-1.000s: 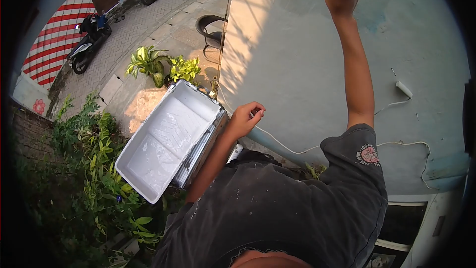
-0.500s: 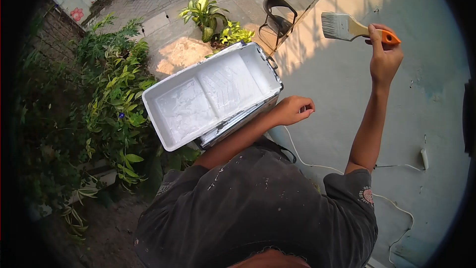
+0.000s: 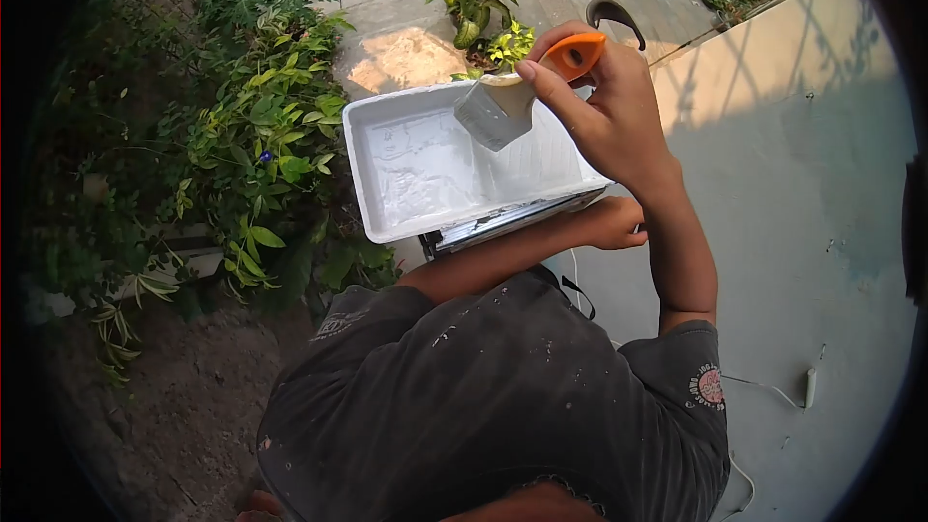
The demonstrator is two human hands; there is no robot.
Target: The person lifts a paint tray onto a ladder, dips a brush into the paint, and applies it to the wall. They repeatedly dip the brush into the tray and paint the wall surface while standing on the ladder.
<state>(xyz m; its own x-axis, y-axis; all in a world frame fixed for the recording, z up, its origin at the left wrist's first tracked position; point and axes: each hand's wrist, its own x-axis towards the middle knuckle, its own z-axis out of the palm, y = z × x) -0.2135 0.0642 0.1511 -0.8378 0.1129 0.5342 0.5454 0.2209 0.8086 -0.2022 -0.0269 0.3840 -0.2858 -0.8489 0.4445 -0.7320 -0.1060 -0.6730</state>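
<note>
My right hand (image 3: 619,111) grips a flat paintbrush (image 3: 498,114) by its orange-tipped handle. The brush hangs bristles down over the white paint tray (image 3: 356,169), near its middle; whether the bristles touch the paint cannot be told. White paint (image 3: 425,169) coats the floor of the tray. My left hand (image 3: 616,222) is beside the tray's lower right corner with its fingers curled, partly hidden behind my right wrist. Anything inside those fingers is hidden. The left forearm lies along the metal support (image 3: 522,217) under the tray.
A pale wall (image 3: 764,232) rises on the right, with a white cable and a small white fitting (image 3: 810,389) on it. Leafy plants (image 3: 251,135) crowd the left side. Beyond the tray are a potted-looking plant (image 3: 469,5), a sand patch (image 3: 406,63) and a dark chair (image 3: 619,19).
My right hand has brought the paintbrush from beside the wall leftward to over the tray, turning the bristles downward. The left hand stays curled near the tray. The view has shifted.
</note>
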